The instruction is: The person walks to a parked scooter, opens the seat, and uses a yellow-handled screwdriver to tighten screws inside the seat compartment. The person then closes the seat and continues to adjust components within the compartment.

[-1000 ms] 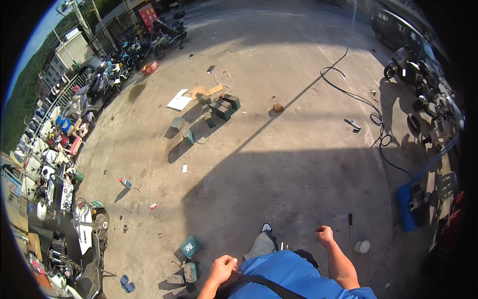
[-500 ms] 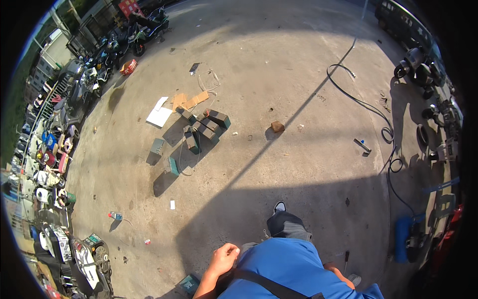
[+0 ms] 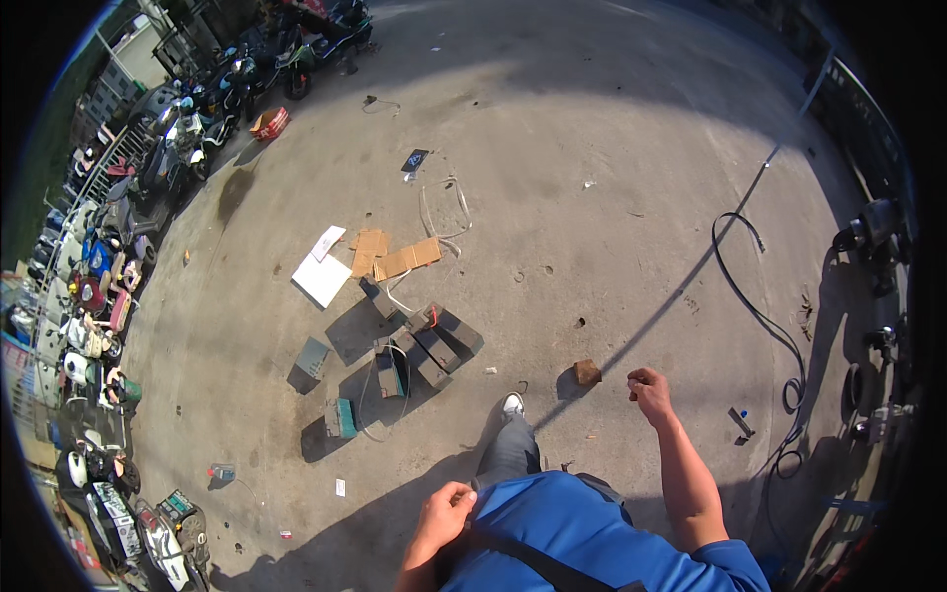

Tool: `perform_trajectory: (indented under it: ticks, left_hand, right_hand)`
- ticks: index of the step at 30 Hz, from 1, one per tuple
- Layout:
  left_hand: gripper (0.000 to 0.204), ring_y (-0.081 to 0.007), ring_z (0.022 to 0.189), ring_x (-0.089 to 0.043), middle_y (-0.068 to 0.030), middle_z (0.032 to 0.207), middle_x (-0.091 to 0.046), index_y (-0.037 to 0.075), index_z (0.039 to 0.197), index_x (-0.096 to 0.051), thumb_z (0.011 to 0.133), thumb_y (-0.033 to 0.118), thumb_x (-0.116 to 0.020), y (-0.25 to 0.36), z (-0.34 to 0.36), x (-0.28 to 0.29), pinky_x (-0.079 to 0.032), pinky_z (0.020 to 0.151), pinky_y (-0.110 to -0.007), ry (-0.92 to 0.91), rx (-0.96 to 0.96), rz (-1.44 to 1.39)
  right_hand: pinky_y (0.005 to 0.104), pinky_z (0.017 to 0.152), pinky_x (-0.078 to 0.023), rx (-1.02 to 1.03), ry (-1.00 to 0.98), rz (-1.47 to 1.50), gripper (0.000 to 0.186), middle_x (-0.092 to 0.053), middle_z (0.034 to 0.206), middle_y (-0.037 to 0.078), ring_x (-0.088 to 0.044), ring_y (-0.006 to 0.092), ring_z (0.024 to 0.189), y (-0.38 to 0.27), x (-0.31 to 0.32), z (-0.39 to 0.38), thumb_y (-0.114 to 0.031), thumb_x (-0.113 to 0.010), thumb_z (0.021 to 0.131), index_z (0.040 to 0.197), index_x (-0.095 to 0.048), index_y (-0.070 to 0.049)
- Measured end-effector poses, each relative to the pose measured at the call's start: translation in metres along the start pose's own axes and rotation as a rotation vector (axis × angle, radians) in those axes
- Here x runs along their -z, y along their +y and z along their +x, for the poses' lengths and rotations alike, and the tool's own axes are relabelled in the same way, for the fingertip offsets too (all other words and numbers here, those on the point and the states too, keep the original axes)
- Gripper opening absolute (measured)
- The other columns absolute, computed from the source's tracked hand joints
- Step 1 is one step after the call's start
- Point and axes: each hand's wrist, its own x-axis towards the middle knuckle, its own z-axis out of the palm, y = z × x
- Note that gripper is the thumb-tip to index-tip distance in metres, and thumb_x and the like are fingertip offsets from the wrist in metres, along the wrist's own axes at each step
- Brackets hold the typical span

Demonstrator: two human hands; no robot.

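Note:
My left hand (image 3: 447, 513) is curled closed beside my blue shirt (image 3: 567, 523), at its left edge. Whether it holds anything is hidden by the fingers. My right hand (image 3: 648, 393) is stretched out ahead of me with bent fingers, and I cannot make out anything in it. Nearest to it, a brown block (image 3: 587, 372) lies on the concrete ground. Farther left stands a cluster of dark, box-shaped blocks (image 3: 427, 357), some with teal sides and loose cable. A grey box (image 3: 313, 359) and a teal-sided block (image 3: 342, 419) stand apart from the cluster.
Cardboard pieces (image 3: 407, 259) and a white sheet (image 3: 323, 280) lie beyond the blocks. Parked scooters (image 3: 99, 345) line the left side. At right, a black hose (image 3: 779, 335) snakes past a small metal tool (image 3: 741, 423). A bottle (image 3: 222, 473) lies at lower left.
I have stepped forward, so the blocks and brown block appear nearer. My right arm has swung from my side out ahead. My left hand stays curled beside my shirt.

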Motion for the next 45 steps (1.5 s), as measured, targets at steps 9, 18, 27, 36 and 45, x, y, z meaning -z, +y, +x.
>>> perform_trajectory:
  ticks: [9,18,27,36,45]
  left_hand:
    - [0.029,-0.0242,0.093,-0.078,-0.014,0.101,-0.081,0.005,0.115,-0.076,0.1,0.03,-0.075,0.215,0.267,0.069,-0.06,0.085,-0.039,-0.053,0.008,0.16]
    - [0.031,-0.0259,0.098,-0.079,-0.0151,0.105,-0.081,0.002,0.118,-0.075,0.102,0.029,-0.074,0.422,0.557,0.062,-0.061,0.088,-0.038,0.026,-0.109,0.063]
    - [0.025,-0.0208,0.084,-0.074,-0.0128,0.094,-0.078,0.003,0.113,-0.073,0.104,0.026,-0.073,0.563,0.818,0.11,-0.058,0.078,-0.036,0.121,-0.175,0.016]
    - [0.025,-0.0277,0.089,-0.078,-0.0159,0.098,-0.079,0.002,0.114,-0.072,0.104,0.025,-0.073,0.74,1.095,0.247,-0.06,0.079,-0.039,0.14,-0.2,-0.027]
    - [0.032,-0.0297,0.101,-0.079,-0.0177,0.108,-0.08,0.007,0.121,-0.075,0.102,0.032,-0.073,0.897,1.369,0.302,-0.061,0.089,-0.042,-0.028,-0.01,-0.002]
  right_hand:
    - [0.0399,0.061,-0.063,-1.171,0.025,-0.419,0.012,-0.075,0.08,0.012,-0.073,0.0265,0.067,0.073,0.02,0.004,-0.007,-0.071,0.09,0.096,-0.08,-0.001]
    - [0.0461,0.063,-0.068,-1.075,0.267,-0.341,0.013,-0.076,0.089,0.019,-0.077,0.0337,0.072,-0.043,0.027,0.451,0.001,-0.063,0.095,0.1,-0.076,0.005]
    - [0.0345,0.063,-0.057,0.122,0.125,-0.193,0.025,-0.073,0.084,0.011,-0.069,0.0185,0.068,-0.375,-0.068,1.058,-0.003,-0.066,0.093,0.114,-0.077,0.004]
    - [0.0444,0.063,-0.068,-0.714,0.048,-0.61,0.021,-0.079,0.092,0.017,-0.08,0.0316,0.078,-0.341,-0.126,1.147,0.0,-0.074,0.086,0.106,-0.081,0.001]
    - [0.0455,0.07,-0.069,-1.209,0.019,-0.385,0.016,-0.079,0.093,0.017,-0.08,0.0306,0.083,-0.345,-0.158,1.322,-0.005,-0.078,0.087,0.1,-0.076,0.004]
